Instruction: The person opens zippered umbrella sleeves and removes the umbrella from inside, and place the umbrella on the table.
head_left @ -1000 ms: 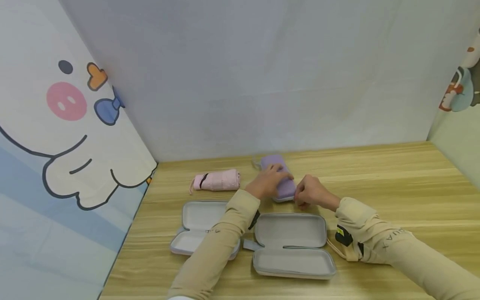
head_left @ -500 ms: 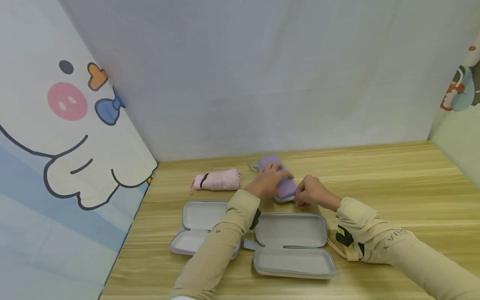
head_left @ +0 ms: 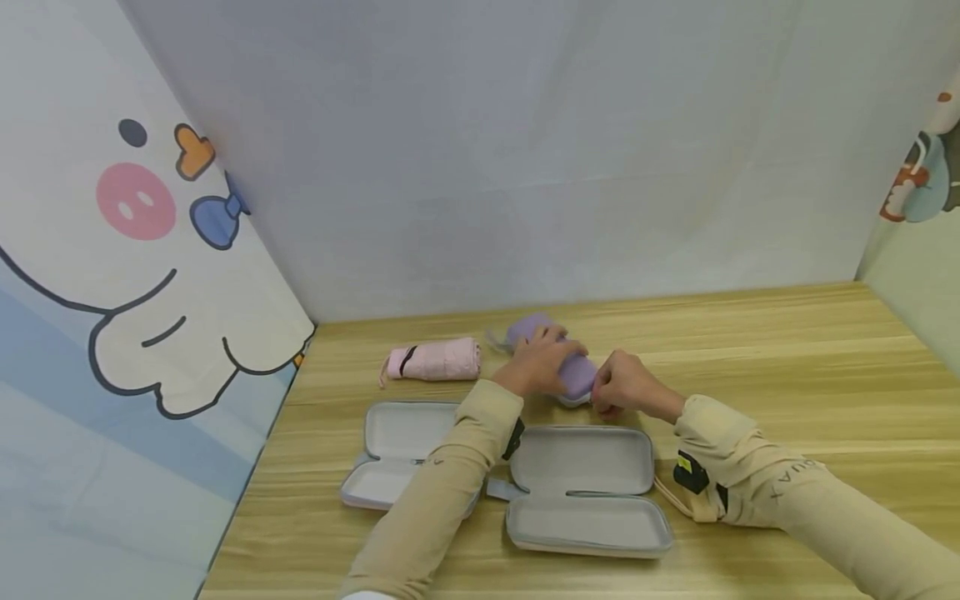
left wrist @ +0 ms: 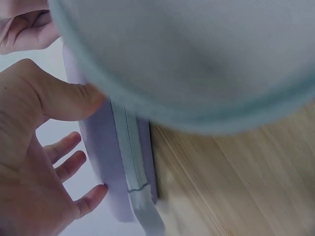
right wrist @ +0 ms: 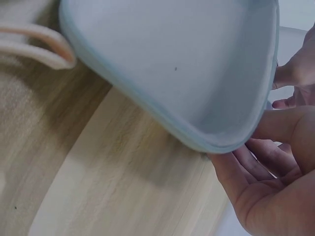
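Note:
A closed purple zip case (head_left: pixel 577 377) lies slanted on the table, a grey zipper (left wrist: pixel 129 142) along its side and a loop strap at its far end. My left hand (head_left: pixel 536 367) holds it from above, thumb on the near side and fingers spread over the far side. At its near right corner, my right hand (head_left: pixel 627 383) has curled fingers pinching its edge. Those fingers hide what exactly they pinch, and no zipper pull is visible. In the right wrist view my right hand (right wrist: pixel 275 191) is partly covered by an open case in front.
Two open grey-lined zip cases lie nearer me: one in the middle (head_left: pixel 581 462) with a beige strap, one at left (head_left: pixel 408 429) partly under my left sleeve. A rolled pink umbrella (head_left: pixel 438 360) lies back left. Curtains stand behind and beside the wooden table (head_left: pixel 787 358).
The purple case has turned, its far end swinging left and its near end shifting slightly right. My left hand moves slightly right with it; my right hand stays at the corner.

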### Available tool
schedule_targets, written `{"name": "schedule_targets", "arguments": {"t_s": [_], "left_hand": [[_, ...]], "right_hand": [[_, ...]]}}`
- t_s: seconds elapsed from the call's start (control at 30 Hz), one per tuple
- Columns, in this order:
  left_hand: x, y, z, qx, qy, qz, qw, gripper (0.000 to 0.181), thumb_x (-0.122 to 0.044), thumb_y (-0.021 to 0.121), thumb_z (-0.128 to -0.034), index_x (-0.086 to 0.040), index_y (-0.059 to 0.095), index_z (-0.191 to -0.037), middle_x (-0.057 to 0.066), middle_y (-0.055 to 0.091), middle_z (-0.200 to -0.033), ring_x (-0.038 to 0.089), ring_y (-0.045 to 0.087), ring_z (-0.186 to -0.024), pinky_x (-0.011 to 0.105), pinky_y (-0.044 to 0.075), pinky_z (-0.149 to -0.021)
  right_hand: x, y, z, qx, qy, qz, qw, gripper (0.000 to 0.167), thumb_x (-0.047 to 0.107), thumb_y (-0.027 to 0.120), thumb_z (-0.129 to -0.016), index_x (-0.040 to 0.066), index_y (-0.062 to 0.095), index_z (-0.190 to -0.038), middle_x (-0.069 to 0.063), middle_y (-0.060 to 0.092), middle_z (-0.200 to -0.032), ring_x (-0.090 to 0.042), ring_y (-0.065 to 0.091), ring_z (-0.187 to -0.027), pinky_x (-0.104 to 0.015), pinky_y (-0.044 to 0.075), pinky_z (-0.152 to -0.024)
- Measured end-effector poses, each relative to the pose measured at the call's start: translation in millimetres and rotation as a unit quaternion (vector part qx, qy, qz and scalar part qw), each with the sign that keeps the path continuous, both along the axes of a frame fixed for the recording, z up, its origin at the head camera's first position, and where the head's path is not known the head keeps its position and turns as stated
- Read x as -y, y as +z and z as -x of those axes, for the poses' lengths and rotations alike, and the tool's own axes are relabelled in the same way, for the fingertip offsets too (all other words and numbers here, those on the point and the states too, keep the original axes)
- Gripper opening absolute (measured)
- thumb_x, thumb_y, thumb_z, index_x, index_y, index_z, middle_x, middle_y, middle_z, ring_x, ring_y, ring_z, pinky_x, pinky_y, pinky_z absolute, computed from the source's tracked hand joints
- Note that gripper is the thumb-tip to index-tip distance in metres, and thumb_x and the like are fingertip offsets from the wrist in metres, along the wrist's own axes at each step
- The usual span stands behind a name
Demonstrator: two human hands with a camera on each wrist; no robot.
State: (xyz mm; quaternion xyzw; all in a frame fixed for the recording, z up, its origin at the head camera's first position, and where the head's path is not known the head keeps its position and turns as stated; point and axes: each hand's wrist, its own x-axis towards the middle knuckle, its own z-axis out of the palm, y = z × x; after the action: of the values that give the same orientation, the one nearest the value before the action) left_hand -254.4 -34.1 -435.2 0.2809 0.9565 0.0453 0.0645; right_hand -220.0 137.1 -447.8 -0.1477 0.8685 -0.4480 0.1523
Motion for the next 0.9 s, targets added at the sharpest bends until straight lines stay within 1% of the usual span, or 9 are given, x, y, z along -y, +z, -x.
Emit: {"name": "schedule_targets", "arguments": {"t_s": [0.13,0.3,0.53,0.63,0.77,0.9], "left_hand": [[-4.5,-1.7,-0.2,-0.021,0.002,0.017,0.9996,0.060,-0.036,0.078,-0.0764,-0.030,0.054,-0.131,0.003,0.042,-0.139,0.023,0.035,-0.127,0.051,0.035,-0.094],[-7.6,-1.3,-1.3,-0.022,0.013,0.019,0.9995,0.062,-0.035,0.079,-0.0749,-0.029,0.053,-0.131,-0.001,0.049,-0.131,0.021,0.039,-0.120,0.052,0.035,-0.094],[-10.0,-0.4,-2.5,-0.025,0.023,0.032,0.9989,0.066,-0.044,0.079,-0.0732,-0.028,0.052,-0.131,-0.001,0.051,-0.126,0.020,0.041,-0.116,0.050,0.037,-0.091],[-11.1,-0.8,-2.6,-0.033,0.027,0.037,0.9984,0.066,-0.046,0.078,-0.0730,-0.028,0.052,-0.131,-0.001,0.052,-0.125,0.020,0.041,-0.115,0.052,0.037,-0.091],[-13.2,-0.4,-3.3,-0.044,0.032,0.049,0.9973,0.068,-0.051,0.077,-0.0719,-0.029,0.052,-0.132,-0.001,0.053,-0.124,0.020,0.042,-0.114,0.054,0.038,-0.091],[-15.3,0.4,-4.5,-0.055,0.037,0.062,0.9959,0.070,-0.057,0.075,-0.0709,-0.028,0.053,-0.131,0.000,0.054,-0.122,0.019,0.044,-0.111,0.052,0.041,-0.087]], "right_hand": [[-1,1.0,-1.7,0.004,0.000,-0.006,1.0000,0.010,-0.012,0.059,-0.070,-0.009,0.067,-0.064,-0.013,0.064,-0.058,-0.024,0.064,-0.051,-0.036,0.055,-0.050],[-3,0.3,-1.8,-0.001,0.006,-0.003,1.0000,0.010,-0.012,0.059,-0.069,-0.008,0.067,-0.063,-0.012,0.063,-0.057,-0.023,0.063,-0.050,-0.035,0.055,-0.049],[-6,0.4,-0.7,-0.005,0.016,-0.003,0.9999,0.009,-0.011,0.060,-0.069,-0.008,0.066,-0.063,-0.012,0.063,-0.056,-0.024,0.063,-0.050,-0.036,0.055,-0.049],[-8,1.1,-0.6,-0.007,0.016,-0.004,0.9998,0.009,-0.011,0.060,-0.069,-0.008,0.066,-0.063,-0.012,0.063,-0.057,-0.025,0.063,-0.050,-0.036,0.055,-0.049],[-9,1.7,-0.7,0.001,0.010,0.004,0.9999,0.009,-0.011,0.059,-0.070,-0.009,0.066,-0.064,-0.013,0.063,-0.058,-0.024,0.064,-0.051,-0.035,0.055,-0.050],[-11,0.7,0.2,0.002,0.006,0.006,1.0000,0.009,-0.011,0.059,-0.069,-0.009,0.065,-0.063,-0.013,0.063,-0.058,-0.023,0.064,-0.051,-0.036,0.055,-0.050]]}}
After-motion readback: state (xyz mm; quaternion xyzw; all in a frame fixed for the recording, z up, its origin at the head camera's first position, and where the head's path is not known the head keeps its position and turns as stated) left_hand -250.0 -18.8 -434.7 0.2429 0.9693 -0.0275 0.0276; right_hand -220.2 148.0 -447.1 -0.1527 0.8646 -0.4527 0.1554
